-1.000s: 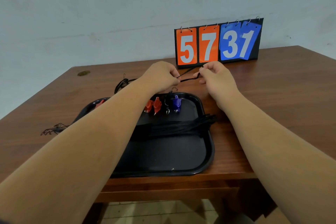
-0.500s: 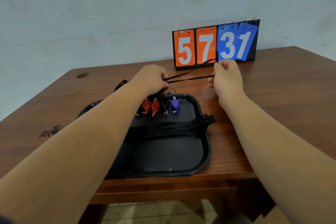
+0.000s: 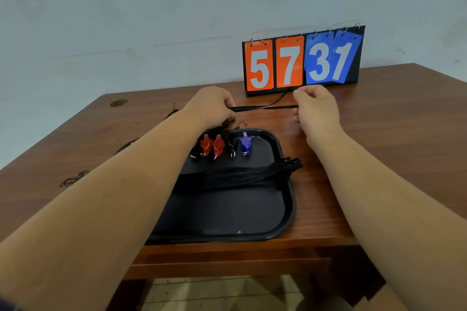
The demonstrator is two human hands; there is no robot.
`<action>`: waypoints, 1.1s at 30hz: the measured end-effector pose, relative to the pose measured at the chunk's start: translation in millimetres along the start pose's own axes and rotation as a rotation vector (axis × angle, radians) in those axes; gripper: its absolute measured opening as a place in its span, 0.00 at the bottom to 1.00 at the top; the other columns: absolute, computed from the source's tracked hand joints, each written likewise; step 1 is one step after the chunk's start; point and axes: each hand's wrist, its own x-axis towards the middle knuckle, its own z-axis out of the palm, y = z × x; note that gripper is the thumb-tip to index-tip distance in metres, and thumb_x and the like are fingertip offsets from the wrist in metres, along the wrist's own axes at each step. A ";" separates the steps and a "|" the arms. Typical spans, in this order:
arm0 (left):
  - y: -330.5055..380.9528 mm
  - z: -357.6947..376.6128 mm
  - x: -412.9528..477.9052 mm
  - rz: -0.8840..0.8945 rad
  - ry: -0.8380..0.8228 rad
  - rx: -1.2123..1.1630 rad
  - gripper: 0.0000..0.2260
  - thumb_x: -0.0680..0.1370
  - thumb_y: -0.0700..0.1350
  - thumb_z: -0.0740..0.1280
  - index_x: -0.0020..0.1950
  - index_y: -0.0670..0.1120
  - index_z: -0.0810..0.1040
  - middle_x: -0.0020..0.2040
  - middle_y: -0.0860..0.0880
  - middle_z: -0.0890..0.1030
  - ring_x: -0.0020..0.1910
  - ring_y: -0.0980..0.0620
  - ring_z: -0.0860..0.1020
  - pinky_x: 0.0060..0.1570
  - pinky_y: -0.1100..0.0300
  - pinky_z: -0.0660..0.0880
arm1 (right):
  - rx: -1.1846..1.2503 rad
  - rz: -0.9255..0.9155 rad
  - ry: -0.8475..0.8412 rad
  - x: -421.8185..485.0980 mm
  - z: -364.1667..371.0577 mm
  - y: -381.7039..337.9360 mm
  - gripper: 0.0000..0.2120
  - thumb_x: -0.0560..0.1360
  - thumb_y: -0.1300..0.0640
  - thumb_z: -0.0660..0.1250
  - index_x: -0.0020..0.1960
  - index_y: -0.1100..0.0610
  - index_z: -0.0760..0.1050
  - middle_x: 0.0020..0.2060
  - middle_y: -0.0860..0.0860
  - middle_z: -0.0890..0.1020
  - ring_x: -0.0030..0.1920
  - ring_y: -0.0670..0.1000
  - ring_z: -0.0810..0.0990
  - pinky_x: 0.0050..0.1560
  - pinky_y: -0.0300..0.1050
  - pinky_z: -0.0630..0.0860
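A thin black cord [image 3: 265,108] is stretched flat between my two hands above the wooden table, behind the black tray [image 3: 288,212]. My left hand [image 3: 212,106] grips its left end with curled fingers. My right hand [image 3: 316,108] pinches the right end, and a loop of the cord rises toward the thumb. On the tray's far side lie two red whistles [image 3: 211,145], a blue whistle [image 3: 245,144] and a small black clip with a ring [image 3: 232,149]. A bundle of black cords [image 3: 252,175] lies across the tray, its ends hanging over the right rim.
A flip scoreboard [image 3: 302,60] reading 57 and 31 stands at the table's back edge against the wall. A small tangle of black thread [image 3: 73,179] lies on the table [image 3: 394,134] at the left. More black cords [image 3: 173,112] sit behind my left wrist.
My hands have drawn apart, the right one moving right and back toward the scoreboard, so the cord between them is now pulled out long and straight.
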 end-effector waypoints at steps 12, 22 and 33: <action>-7.1 -5.3 -1.5 0.011 0.071 -0.022 0.03 0.85 0.44 0.68 0.55 0.50 0.82 0.54 0.50 0.82 0.53 0.51 0.78 0.53 0.58 0.70 | 0.017 0.012 0.057 6.0 -0.3 6.6 0.04 0.84 0.54 0.67 0.58 0.47 0.80 0.45 0.46 0.86 0.48 0.48 0.88 0.54 0.48 0.86; -22.0 -42.6 -13.8 -0.010 0.203 -0.029 0.04 0.85 0.42 0.65 0.55 0.50 0.78 0.52 0.49 0.81 0.52 0.49 0.78 0.50 0.57 0.70 | 0.014 0.087 0.165 -2.0 -7.3 5.9 0.08 0.86 0.55 0.60 0.63 0.51 0.75 0.45 0.49 0.88 0.43 0.48 0.87 0.38 0.41 0.77; -43.0 -100.6 -52.6 -0.021 0.284 -0.059 0.07 0.84 0.45 0.68 0.57 0.43 0.84 0.50 0.45 0.83 0.50 0.45 0.79 0.48 0.56 0.70 | -0.052 0.041 0.172 -17.2 -16.0 -13.0 0.05 0.86 0.55 0.62 0.61 0.50 0.74 0.47 0.49 0.85 0.47 0.48 0.87 0.47 0.45 0.82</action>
